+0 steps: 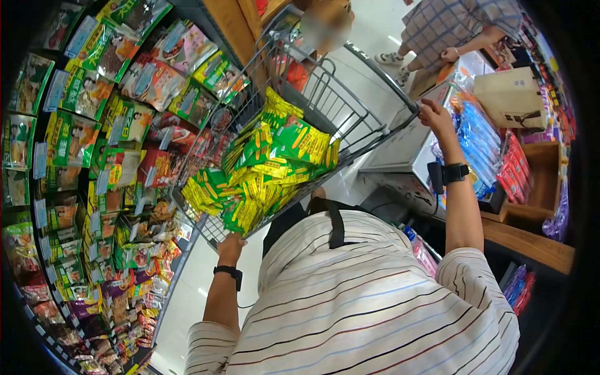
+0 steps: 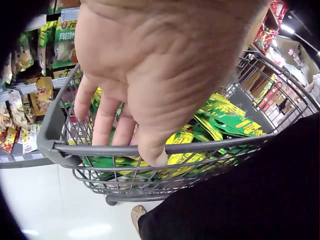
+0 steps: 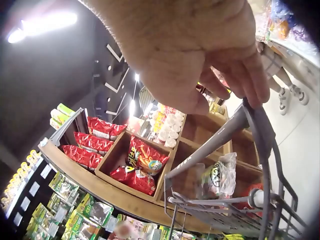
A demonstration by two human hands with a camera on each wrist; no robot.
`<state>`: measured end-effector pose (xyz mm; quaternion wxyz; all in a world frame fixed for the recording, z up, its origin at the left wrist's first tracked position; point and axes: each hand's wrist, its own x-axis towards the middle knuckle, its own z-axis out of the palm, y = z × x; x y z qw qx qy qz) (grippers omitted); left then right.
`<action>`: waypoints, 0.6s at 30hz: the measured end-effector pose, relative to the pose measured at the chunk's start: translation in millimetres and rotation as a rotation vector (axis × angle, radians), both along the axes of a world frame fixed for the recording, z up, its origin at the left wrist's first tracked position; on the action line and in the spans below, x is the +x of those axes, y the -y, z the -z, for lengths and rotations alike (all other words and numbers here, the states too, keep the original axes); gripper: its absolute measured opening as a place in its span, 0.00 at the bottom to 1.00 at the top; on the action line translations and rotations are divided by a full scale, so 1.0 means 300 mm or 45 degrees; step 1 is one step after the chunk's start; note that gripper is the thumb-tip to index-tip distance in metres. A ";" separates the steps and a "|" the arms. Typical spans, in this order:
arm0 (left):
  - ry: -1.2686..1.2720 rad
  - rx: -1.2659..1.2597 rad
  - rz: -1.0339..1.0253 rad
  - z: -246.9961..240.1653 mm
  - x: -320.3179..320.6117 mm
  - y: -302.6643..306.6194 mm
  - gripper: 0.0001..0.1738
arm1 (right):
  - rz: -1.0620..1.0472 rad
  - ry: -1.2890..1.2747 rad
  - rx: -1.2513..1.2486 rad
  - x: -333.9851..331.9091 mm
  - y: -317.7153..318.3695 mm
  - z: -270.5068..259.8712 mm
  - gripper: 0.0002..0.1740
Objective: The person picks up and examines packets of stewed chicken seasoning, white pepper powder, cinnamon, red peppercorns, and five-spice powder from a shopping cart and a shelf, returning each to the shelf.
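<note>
A grey wire shopping cart [image 2: 220, 145] holds a heap of green and yellow packets [image 1: 269, 165]. My left hand [image 1: 230, 249] is at the cart's near left corner. In the left wrist view that hand [image 2: 165, 70] holds the rim, thumb on the outer side and fingers down inside, above the packets [image 2: 232, 123]. At the opposite, right-hand corner is my right hand [image 1: 439, 120]. The right wrist view shows this hand [image 3: 185, 55] with its fingertips resting on the corner of the cart frame [image 3: 210, 145] and the thumb off the bar.
Shelves of hanging packets [image 1: 75, 137] line the left. A white cabinet [image 1: 400, 150] and blue packs [image 1: 478, 140] stand at the right. A person in checked clothing [image 1: 459, 28] is beyond the cart. Wooden bins [image 3: 107, 165] hold red bags [image 3: 145, 160].
</note>
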<state>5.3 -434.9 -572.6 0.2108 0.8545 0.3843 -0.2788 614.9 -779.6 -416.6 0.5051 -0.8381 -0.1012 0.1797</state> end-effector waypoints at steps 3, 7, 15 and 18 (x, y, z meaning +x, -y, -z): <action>-0.033 0.015 -0.043 0.004 -0.015 -0.008 0.18 | -0.086 -0.030 0.046 0.001 0.014 0.011 0.28; -0.047 -0.008 -0.055 -0.012 0.015 -0.043 0.19 | -0.090 -0.061 -0.093 -0.051 0.016 -0.064 0.27; 0.579 -0.221 -0.265 -0.156 0.157 -0.122 0.20 | -0.245 0.161 0.244 -0.295 -0.261 -0.269 0.17; 0.570 -0.384 -0.339 -0.151 0.111 -0.135 0.20 | -0.443 0.094 0.224 -0.449 -0.432 -0.292 0.15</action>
